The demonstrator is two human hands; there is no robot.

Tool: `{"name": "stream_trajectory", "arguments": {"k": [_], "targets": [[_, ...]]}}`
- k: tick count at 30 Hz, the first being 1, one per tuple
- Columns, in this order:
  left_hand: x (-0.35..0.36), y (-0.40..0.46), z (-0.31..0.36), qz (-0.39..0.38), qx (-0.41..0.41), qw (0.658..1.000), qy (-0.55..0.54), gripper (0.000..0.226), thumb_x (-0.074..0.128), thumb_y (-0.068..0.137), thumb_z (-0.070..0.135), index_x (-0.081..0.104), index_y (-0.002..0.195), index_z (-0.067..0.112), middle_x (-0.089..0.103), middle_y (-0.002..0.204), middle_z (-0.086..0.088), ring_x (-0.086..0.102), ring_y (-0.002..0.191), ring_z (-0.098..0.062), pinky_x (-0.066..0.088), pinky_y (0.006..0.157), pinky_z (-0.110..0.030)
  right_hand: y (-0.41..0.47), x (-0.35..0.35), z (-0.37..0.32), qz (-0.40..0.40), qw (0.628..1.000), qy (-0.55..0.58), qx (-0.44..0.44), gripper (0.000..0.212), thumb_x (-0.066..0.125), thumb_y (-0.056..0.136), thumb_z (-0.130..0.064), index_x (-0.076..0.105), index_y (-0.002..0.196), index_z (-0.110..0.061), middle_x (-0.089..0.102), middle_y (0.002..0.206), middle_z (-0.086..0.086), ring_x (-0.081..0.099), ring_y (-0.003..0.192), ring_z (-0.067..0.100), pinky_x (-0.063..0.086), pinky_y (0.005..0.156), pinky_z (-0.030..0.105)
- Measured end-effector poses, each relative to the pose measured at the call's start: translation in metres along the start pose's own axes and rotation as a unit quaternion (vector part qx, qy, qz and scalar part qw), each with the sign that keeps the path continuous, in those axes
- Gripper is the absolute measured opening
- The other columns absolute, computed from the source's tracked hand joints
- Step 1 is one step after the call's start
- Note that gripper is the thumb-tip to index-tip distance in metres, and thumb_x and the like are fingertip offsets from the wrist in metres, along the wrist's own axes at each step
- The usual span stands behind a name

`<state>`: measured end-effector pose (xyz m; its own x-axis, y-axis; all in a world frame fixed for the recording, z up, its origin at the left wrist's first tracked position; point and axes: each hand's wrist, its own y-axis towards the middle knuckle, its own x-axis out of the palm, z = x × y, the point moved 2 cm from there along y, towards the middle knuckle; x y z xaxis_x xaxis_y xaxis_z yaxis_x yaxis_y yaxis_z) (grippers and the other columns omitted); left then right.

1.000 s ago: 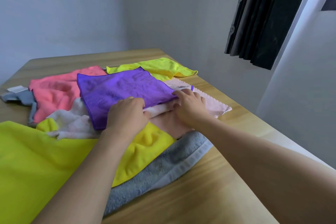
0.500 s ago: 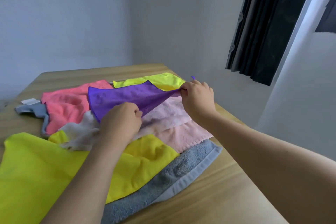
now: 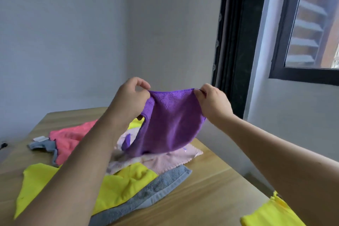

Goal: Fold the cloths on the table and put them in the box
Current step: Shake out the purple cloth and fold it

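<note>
A purple cloth (image 3: pixel 170 124) hangs in the air above the pile, held by its top edge. My left hand (image 3: pixel 130 97) pinches its left corner and my right hand (image 3: pixel 213 104) pinches its right corner. The cloth's lower edge brushes a pale pink cloth (image 3: pixel 165 159). Below lie a yellow cloth (image 3: pixel 117 187), a grey towel (image 3: pixel 156 189) and a coral pink cloth (image 3: pixel 71 137) on the wooden table (image 3: pixel 201 198). No box is in view.
A small grey cloth with a white label (image 3: pixel 42 145) lies at the table's left. Another yellow cloth (image 3: pixel 271 214) shows at the lower right corner. A dark curtain (image 3: pixel 238 42) and a window (image 3: pixel 311 24) stand to the right, beyond the table's edge.
Both hands have lifted the purple cloth off the pile and raised it, so it now hangs spread between them. The view has tilted up.
</note>
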<state>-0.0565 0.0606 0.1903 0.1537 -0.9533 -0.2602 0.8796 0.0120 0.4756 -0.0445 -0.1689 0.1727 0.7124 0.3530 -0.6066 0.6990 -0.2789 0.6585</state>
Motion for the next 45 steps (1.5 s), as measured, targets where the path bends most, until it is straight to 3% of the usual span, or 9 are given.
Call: {"name": "stream_trajectory", "arguments": {"k": [6, 9, 13, 17, 22, 27, 32, 39, 45], "targets": [[0.014, -0.027, 0.063, -0.134, -0.080, 0.967, -0.201, 0.028, 0.043, 0.086, -0.003, 0.065, 0.082, 0.015, 0.056, 0.070, -0.005, 0.052, 0.048, -0.012, 0.049, 0.047, -0.023, -0.003, -0.067, -0.008, -0.151, 0.979, 0.111, 0.084, 0.034, 0.048, 0.097, -0.034, 0.053, 0.073, -0.010, 0.046, 0.061, 0.002, 0.043, 0.054, 0.020, 0.030, 0.048, 0.025], [0.009, -0.036, 0.089, -0.110, -0.082, 0.967, -0.216, 0.029, 0.041, 0.088, -0.004, 0.064, 0.092, 0.013, 0.060, 0.069, -0.007, 0.059, 0.044, -0.011, 0.048, 0.040, -0.020, -0.004, -0.095, -0.009, -0.209, 0.950, 0.181, 0.142, 0.021, 0.046, 0.090, -0.018, 0.043, 0.070, -0.015, 0.034, 0.058, 0.002, 0.031, 0.050, 0.017, 0.026, 0.048, 0.025], [0.000, -0.041, 0.116, -0.056, -0.056, 0.972, -0.223, 0.027, 0.037, 0.089, -0.003, 0.057, 0.084, 0.014, 0.058, 0.067, -0.006, 0.058, 0.042, -0.013, 0.049, 0.043, -0.023, -0.006, -0.126, -0.010, -0.243, 0.899, 0.319, 0.178, 0.016, 0.042, 0.080, -0.007, 0.054, 0.089, -0.012, 0.043, 0.071, 0.007, 0.039, 0.056, 0.017, 0.039, 0.063, 0.033], [-0.003, -0.051, 0.140, -0.049, -0.055, 0.968, -0.238, 0.028, 0.029, 0.086, -0.004, 0.055, 0.083, 0.005, 0.063, 0.052, -0.008, 0.063, 0.043, -0.019, 0.053, 0.042, -0.024, -0.008, -0.146, -0.007, -0.243, 0.888, 0.368, 0.131, 0.027, 0.053, 0.088, -0.001, 0.049, 0.111, -0.017, 0.051, 0.086, 0.010, 0.049, 0.077, 0.022, 0.043, 0.067, 0.034], [0.003, -0.067, 0.162, -0.088, 0.045, 0.992, -0.082, 0.018, 0.042, 0.091, -0.006, 0.059, 0.091, -0.001, 0.070, 0.074, -0.020, 0.068, 0.054, -0.023, 0.060, 0.057, -0.033, -0.012, -0.167, -0.012, -0.220, 0.873, 0.435, 0.018, 0.020, 0.057, 0.090, 0.003, 0.055, 0.099, -0.014, 0.050, 0.079, 0.007, 0.053, 0.072, 0.017, 0.054, 0.073, 0.029], [0.005, -0.068, 0.172, -0.050, 0.191, 0.971, 0.132, 0.012, 0.067, 0.087, 0.017, 0.069, 0.076, 0.014, 0.064, 0.065, 0.004, 0.057, 0.055, -0.007, 0.046, 0.057, -0.022, -0.018, -0.182, -0.024, -0.235, 0.881, 0.409, -0.012, 0.021, 0.046, 0.091, 0.008, 0.067, 0.094, 0.004, 0.066, 0.090, 0.013, 0.063, 0.079, 0.018, 0.056, 0.068, 0.023], [0.013, -0.066, 0.175, -0.061, 0.206, 0.966, 0.143, 0.012, 0.068, 0.087, 0.024, 0.066, 0.079, 0.015, 0.067, 0.082, 0.000, 0.062, 0.073, -0.015, 0.050, 0.068, -0.029, -0.025, -0.193, -0.032, -0.260, 0.866, 0.428, -0.011, 0.038, 0.033, 0.086, 0.012, 0.067, 0.102, 0.010, 0.068, 0.101, 0.022, 0.065, 0.089, 0.025, 0.059, 0.078, 0.029], [0.025, -0.059, 0.165, -0.022, 0.220, 0.963, 0.156, 0.018, 0.073, 0.082, 0.031, 0.064, 0.070, 0.020, 0.050, 0.051, 0.011, 0.048, 0.050, -0.009, 0.037, 0.060, -0.024, -0.032, -0.201, -0.031, -0.314, 0.883, 0.344, -0.058, 0.024, 0.066, 0.088, -0.013, 0.068, 0.110, -0.002, 0.071, 0.107, 0.014, 0.068, 0.098, 0.022, 0.056, 0.087, 0.027], [0.032, -0.065, 0.163, -0.024, 0.205, 0.963, 0.174, 0.021, 0.075, 0.078, 0.040, 0.069, 0.070, 0.022, 0.055, 0.048, 0.019, 0.053, 0.059, -0.007, 0.043, 0.085, -0.038, -0.030, -0.196, -0.022, -0.236, 0.941, 0.231, -0.080, 0.018, 0.072, 0.084, -0.027, 0.073, 0.099, -0.016, 0.073, 0.097, 0.002, 0.069, 0.094, 0.018, 0.054, 0.094, 0.038]]}}
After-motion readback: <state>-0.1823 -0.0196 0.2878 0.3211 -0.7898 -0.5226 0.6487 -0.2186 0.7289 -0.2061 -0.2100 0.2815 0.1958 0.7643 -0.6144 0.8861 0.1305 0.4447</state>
